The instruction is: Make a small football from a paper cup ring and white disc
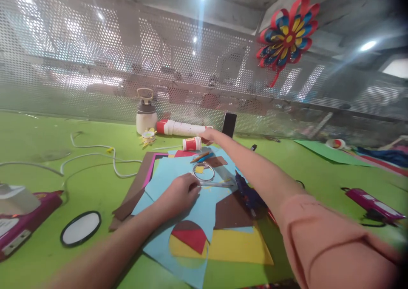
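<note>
My left hand [183, 191] rests on light blue paper [168, 170] with its fingers curled. Its fingertips meet a thin round hoop [204, 172] and the end of a translucent stick [218, 184]; which of them it grips is unclear. Stretched far forward, my right hand [207, 136] is above a red and white paper cup [191, 143], by the end of a row of nested white cups [186, 129]. Its fingers look apart, and nothing shows in them. A brown pencil-like stick [199, 157] lies beyond the hoop. Beside my right forearm is a dark blue glue gun [247, 191].
A spray bottle [146, 117] and a propped phone [229, 124] stand at the back. White cable [95, 146] crosses the left side, near a power strip [28, 221] and a black-rimmed oval [80, 228]. Another purple strip [372, 205] lies right. A paper flower [288, 38] hangs above.
</note>
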Demonstrator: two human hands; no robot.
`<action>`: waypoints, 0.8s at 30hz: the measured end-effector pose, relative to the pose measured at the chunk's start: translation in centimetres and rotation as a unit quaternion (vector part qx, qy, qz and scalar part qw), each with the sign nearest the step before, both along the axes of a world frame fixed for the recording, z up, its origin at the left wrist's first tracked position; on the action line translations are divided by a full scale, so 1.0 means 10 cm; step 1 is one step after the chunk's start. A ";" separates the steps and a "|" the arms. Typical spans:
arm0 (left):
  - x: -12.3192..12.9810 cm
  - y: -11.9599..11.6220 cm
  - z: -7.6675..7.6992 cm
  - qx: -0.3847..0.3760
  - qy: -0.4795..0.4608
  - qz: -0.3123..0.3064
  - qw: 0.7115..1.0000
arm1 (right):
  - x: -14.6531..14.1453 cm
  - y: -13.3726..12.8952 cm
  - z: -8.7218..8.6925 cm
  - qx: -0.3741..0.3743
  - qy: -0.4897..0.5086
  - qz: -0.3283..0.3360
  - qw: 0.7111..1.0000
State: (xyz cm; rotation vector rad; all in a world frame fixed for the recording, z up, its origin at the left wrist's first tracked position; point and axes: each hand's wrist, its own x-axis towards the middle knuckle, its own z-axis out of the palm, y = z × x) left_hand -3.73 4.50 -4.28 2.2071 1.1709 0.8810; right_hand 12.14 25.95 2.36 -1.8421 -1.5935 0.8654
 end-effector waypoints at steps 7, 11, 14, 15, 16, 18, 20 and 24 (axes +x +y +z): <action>-0.05 0.11 0.05 0.033 -0.092 0.074 0.992 | -0.05 -0.45 0.02 0.066 0.064 0.026 0.995; -0.15 0.19 0.13 0.096 -0.152 0.157 0.971 | 0.09 -0.75 0.27 0.107 0.076 0.068 0.989; -0.21 0.20 0.20 0.143 -0.164 0.194 0.957 | 0.14 -1.13 0.34 0.129 0.076 0.123 0.981; -0.22 0.18 0.23 0.159 -0.156 0.194 0.955 | 0.14 -1.28 0.35 0.133 0.076 0.143 0.978; -0.22 0.15 0.26 0.184 -0.136 0.185 0.956 | 0.14 -1.42 0.34 0.137 0.078 0.163 0.974; -0.20 0.08 0.31 0.232 -0.062 0.151 0.959 | 0.11 -1.70 0.33 0.143 0.089 0.199 0.965; -0.16 0.00 0.35 0.238 0.005 0.125 0.963 | 0.10 -1.91 0.32 0.152 0.103 0.223 0.957; -0.09 -0.10 0.37 0.205 0.035 0.128 0.970 | 0.16 -2.11 0.34 0.164 0.118 0.244 0.948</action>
